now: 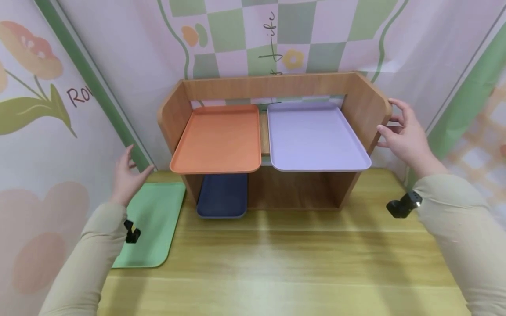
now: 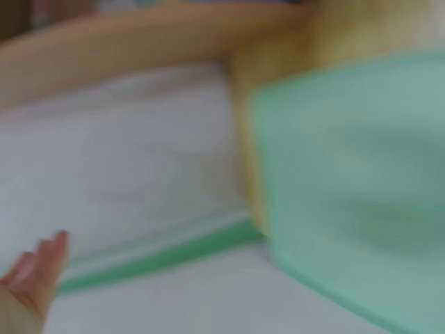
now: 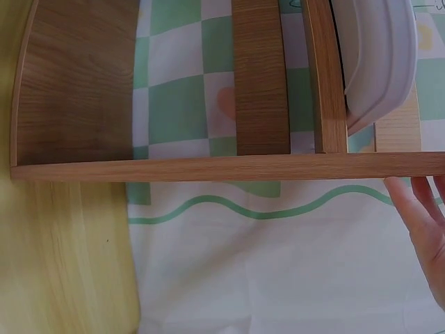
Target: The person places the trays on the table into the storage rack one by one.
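Note:
A two-level wooden shelf [image 1: 272, 87] stands at the back of the table. On its upper level lie an orange tray [image 1: 221, 140] and a lavender tray [image 1: 316, 138] side by side, front edges jutting out. Below the orange one, a dark blue tray [image 1: 223, 195] rests in the lower compartment. My right hand [image 1: 409, 138] is at the outside of the right side panel, its fingertips touching the wood in the right wrist view. Holding nothing, my left hand [image 1: 128, 180] is spread in the air left of the shelf, over the far-left part of a green tray [image 1: 158, 224].
The wooden table [image 1: 269, 263] extends in front of the shelf. Patterned cloth [image 1: 336, 26] hangs behind it, and a printed curtain [image 1: 35, 153] closes in the left side. The left wrist view is blurred.

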Tool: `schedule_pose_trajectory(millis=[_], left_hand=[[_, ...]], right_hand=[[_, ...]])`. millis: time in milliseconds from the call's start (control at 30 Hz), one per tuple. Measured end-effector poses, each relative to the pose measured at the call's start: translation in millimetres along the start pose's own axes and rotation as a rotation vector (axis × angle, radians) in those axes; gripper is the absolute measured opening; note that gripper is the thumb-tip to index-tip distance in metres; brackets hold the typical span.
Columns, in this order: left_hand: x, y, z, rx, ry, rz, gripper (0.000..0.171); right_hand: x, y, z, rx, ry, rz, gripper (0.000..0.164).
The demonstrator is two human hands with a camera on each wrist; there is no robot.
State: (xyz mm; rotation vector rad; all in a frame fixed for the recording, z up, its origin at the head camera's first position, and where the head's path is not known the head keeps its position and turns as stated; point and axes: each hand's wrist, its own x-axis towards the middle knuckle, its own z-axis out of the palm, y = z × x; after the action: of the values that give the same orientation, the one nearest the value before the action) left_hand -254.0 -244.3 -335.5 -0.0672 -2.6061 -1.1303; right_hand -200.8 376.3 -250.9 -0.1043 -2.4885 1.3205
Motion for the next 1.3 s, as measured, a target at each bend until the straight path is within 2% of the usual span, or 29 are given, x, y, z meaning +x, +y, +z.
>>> schedule_pose_trajectory(millis=[67, 133, 333, 500, 600, 733, 833, 967, 1100, 1300], left_hand=[[-11.8, -17.9, -7.0, 0.077, -0.065, -0.080, 0.086], [-23.6, -36.0, -12.5, 0.151, -0.109, -0.128, 0.088], [-56.9, -86.5, -18.5, 0.292, -0.189, -0.203, 0.089], [-76.5, -115.7, -16.6, 0.352, -0.234, -0.223, 0.088], [-81.7, -125.6, -13.7, 0.369, -0.283, -0.238, 0.092], [-88.5, -134.6, -10.1, 0.382, -0.426, -0.311, 0.105], [-96.1, -140.5, -6.2, 0.439, -0.519, -0.356, 0.112], [-107.1, -147.7, 2.8, 0.517, -0.586, -0.404, 0.118], [-114.8, -152.7, 11.6, 0.500, -0.612, -0.486, 0.123], [-116.8, -154.3, 16.1, 0.473, -0.594, -0.528, 0.129]], right_hand=[[0.1, -0.7, 0.1, 0.008, 0.002, -0.003, 0.065], [0.4, -1.9, 0.6, 0.012, 0.001, 0.000, 0.065], [1.6, -4.1, 2.1, -0.007, -0.001, 0.019, 0.065], [0.3, -2.2, 2.0, -0.018, 0.004, 0.016, 0.066], [-0.4, -0.3, 1.2, -0.011, 0.014, 0.015, 0.066], [-0.7, -0.1, 0.7, 0.001, 0.020, 0.015, 0.066], [-0.5, -1.8, 1.8, 0.002, 0.011, 0.018, 0.067], [1.1, -4.0, 3.0, -0.006, -0.010, 0.028, 0.069], [2.2, -3.3, 2.7, -0.013, -0.018, 0.028, 0.069], [0.8, 0.0, 0.5, -0.012, -0.013, 0.023, 0.069]])
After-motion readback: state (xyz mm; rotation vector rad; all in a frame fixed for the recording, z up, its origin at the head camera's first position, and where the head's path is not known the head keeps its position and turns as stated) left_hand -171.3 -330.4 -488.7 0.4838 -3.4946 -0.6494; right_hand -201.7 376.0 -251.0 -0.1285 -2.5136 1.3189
